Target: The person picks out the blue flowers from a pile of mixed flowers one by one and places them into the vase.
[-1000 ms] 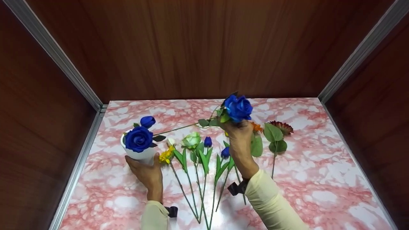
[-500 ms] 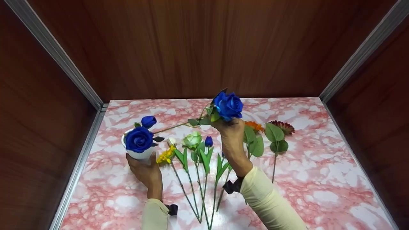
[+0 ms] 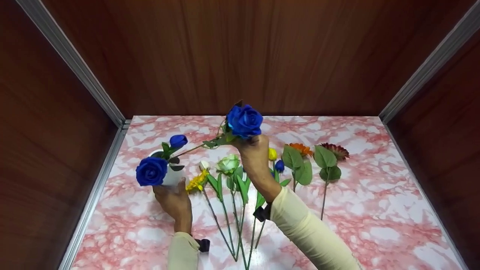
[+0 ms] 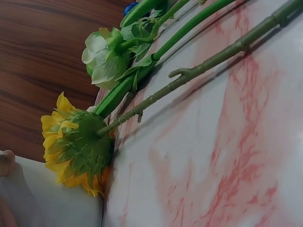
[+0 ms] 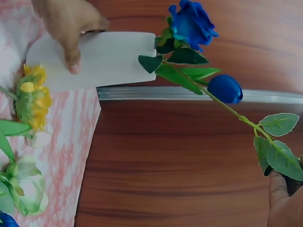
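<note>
In the head view, the left hand (image 3: 174, 204) is wrapped round the white vase (image 3: 175, 175) at the left of the surface (image 3: 142, 240), a rose (image 3: 151, 171) and a tulip (image 3: 178, 141) standing at its mouth. The right hand (image 3: 255, 155) is clamped on a second blue rose (image 3: 245, 122), just beneath the bloom, and the stem (image 3: 190, 150) slants down toward the vase; the step in hand looks to be feeding that stem in. A sunflower (image 3: 198, 181), a pale green rose (image 3: 228, 164) and other flowers lie nearby. The left wrist view shows the sunflower's head just beside the vase, with only a little of the left hand at the edge, too little to read its grip from there. In the right wrist view, the left thumb presses along the vase's side, and the stem runs from the right hand to the leaves at the mouth, which hide its lower end; how deep it sits, I cannot tell. The next move probably calls for tipping the stem upright and lowering it, with the vase held steady and the leaves kept from snagging.
</note>
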The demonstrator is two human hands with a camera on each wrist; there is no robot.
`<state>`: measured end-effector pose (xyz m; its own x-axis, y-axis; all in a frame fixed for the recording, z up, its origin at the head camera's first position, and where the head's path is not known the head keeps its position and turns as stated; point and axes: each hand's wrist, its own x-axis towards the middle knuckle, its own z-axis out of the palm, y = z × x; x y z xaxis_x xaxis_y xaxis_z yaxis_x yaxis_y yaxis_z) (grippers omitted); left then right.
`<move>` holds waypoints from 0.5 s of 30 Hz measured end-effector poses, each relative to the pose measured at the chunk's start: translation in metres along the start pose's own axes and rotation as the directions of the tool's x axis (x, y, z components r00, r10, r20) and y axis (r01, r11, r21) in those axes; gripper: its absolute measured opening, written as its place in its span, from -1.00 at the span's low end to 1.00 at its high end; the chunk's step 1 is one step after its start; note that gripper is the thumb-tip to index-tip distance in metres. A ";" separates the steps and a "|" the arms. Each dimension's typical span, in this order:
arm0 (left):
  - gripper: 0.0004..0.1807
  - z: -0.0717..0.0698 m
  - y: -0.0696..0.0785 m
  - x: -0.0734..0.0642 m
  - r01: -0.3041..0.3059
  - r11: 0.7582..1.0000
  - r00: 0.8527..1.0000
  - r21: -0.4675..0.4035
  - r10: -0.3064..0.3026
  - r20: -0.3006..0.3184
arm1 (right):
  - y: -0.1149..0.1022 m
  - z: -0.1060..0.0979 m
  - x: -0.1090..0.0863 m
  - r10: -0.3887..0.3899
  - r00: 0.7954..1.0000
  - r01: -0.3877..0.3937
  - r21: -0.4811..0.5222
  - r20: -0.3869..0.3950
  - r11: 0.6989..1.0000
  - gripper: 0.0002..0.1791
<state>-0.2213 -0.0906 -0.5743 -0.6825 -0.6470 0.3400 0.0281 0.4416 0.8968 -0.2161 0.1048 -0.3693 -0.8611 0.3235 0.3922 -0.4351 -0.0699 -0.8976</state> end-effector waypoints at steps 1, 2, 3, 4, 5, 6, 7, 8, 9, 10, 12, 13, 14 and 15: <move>-0.12 0.000 0.000 0.000 0.000 1.000 1.000 0.000 0.000 0.003 | 0.000 0.002 0.000 -0.013 1.000 0.013 -0.015 0.007 1.000 -0.82; -0.11 0.000 0.001 0.000 0.002 1.000 1.000 0.003 -0.002 0.005 | 0.000 0.003 0.001 -0.024 1.000 0.024 -0.036 0.015 0.999 -0.84; -0.11 0.000 0.001 0.000 0.004 1.000 1.000 0.006 -0.005 0.007 | -0.001 0.004 0.001 -0.033 0.999 0.035 -0.059 0.024 0.998 -0.87; -0.11 0.000 0.001 0.000 0.011 1.000 1.000 0.005 -0.011 0.011 | -0.002 0.005 0.001 -0.040 0.999 0.042 -0.075 0.031 0.996 -0.88; -0.10 -0.001 0.001 0.000 0.018 1.000 1.000 0.008 -0.018 0.015 | -0.003 0.005 0.002 -0.045 0.998 0.048 -0.092 0.034 0.995 -0.89; -0.10 -0.001 0.001 -0.001 0.021 1.000 1.000 0.011 -0.021 0.020 | -0.005 0.005 0.002 -0.044 0.998 0.047 -0.095 0.037 0.994 -0.89; -0.09 -0.002 0.002 -0.002 0.021 1.000 1.000 0.017 -0.021 0.022 | -0.007 0.004 0.002 -0.045 0.998 0.049 -0.088 0.041 0.995 -0.88; -0.09 -0.002 0.002 -0.003 0.019 1.000 1.000 0.021 -0.019 0.024 | -0.009 0.004 0.002 -0.045 0.998 0.049 -0.079 0.045 0.996 -0.87; -0.08 -0.002 0.002 -0.003 0.015 1.000 1.000 0.027 -0.016 0.024 | -0.011 0.003 0.002 -0.044 0.998 0.046 -0.064 0.046 0.997 -0.86; -0.07 -0.002 0.002 -0.004 0.010 1.000 1.000 0.030 -0.011 0.025 | -0.013 0.002 0.003 -0.039 0.998 0.040 -0.040 0.046 0.998 -0.84; -0.06 -0.003 0.002 -0.004 -0.005 0.999 1.000 0.038 0.004 0.020 | -0.019 0.000 0.004 -0.037 0.998 0.037 -0.006 0.046 0.999 -0.82; -0.06 -0.003 0.002 -0.004 -0.007 0.999 1.000 0.043 0.006 0.017 | -0.021 -0.001 0.004 -0.040 0.998 0.040 0.007 0.050 0.999 -0.80; -0.05 -0.002 0.002 -0.003 -0.004 0.999 1.000 0.046 0.003 0.017 | -0.024 -0.001 0.005 -0.046 0.998 0.045 0.008 0.052 0.999 -0.79; -0.05 -0.002 0.002 -0.003 0.000 0.999 1.000 0.047 0.000 0.015 | -0.026 -0.002 0.005 -0.049 0.997 0.049 0.005 0.052 0.999 -0.78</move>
<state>-0.2176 -0.0890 -0.5728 -0.6936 -0.6375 0.3354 -0.0058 0.4706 0.8823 -0.2086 0.1104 -0.3443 -0.8511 0.2769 0.4460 -0.4783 -0.0590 -0.8762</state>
